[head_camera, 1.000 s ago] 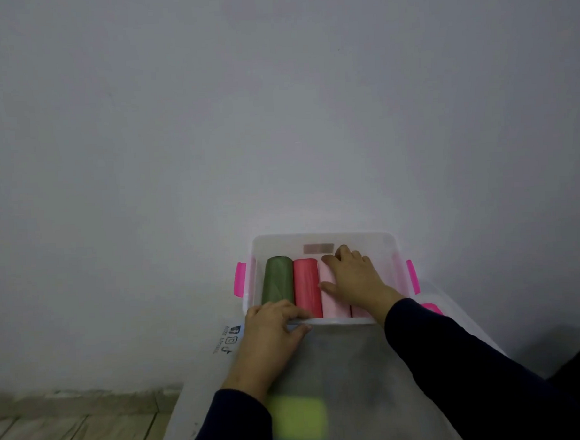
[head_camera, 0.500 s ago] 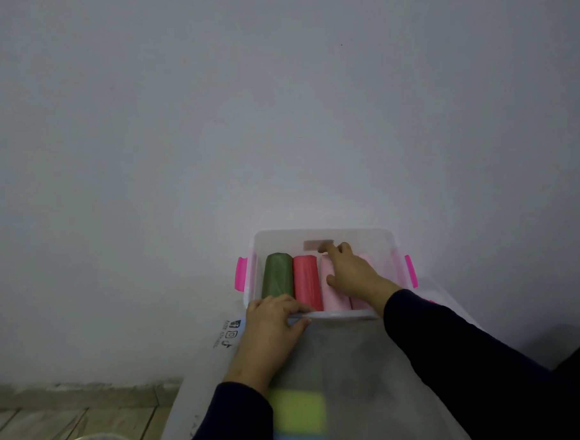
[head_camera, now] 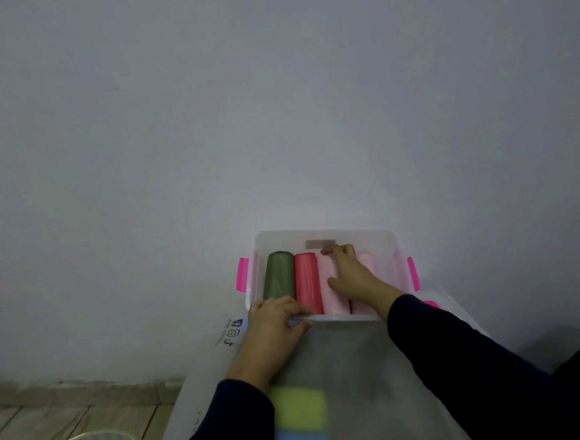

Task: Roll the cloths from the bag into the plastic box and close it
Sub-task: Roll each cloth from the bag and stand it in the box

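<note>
Four rolled cloths lay side by side in the clear plastic box (head_camera: 326, 235), which stood against the pale wall (head_camera: 277, 104), probably so that it could not slide away while it was being packed. Its pink latches (head_camera: 242, 274) hung loose on both short ends and no lid covered it, so closing was not yet done. A translucent lid or sheet (head_camera: 355, 366) lay in front of the box under the person's dark sleeves, with blurred yellow-green and blue patches showing through it; what these were could not be told.

The rolls ran lengthwise from front to back, touching one another, an order that seemed meant to use the width fully: a green roll (head_camera: 278, 275) at the left, then a red roll (head_camera: 306, 279), a pink roll (head_camera: 332, 301) and a second pink roll (head_camera: 365, 261) at the right, with some room left beyond it.

The right hand (head_camera: 352, 273) lay flat with fingers spread over the two pink rolls, apparently pressing them into line and gripping nothing. The left hand (head_camera: 275, 323) was curled over the near rim of the box with fingers closed on that edge, most likely to steady it.
</note>
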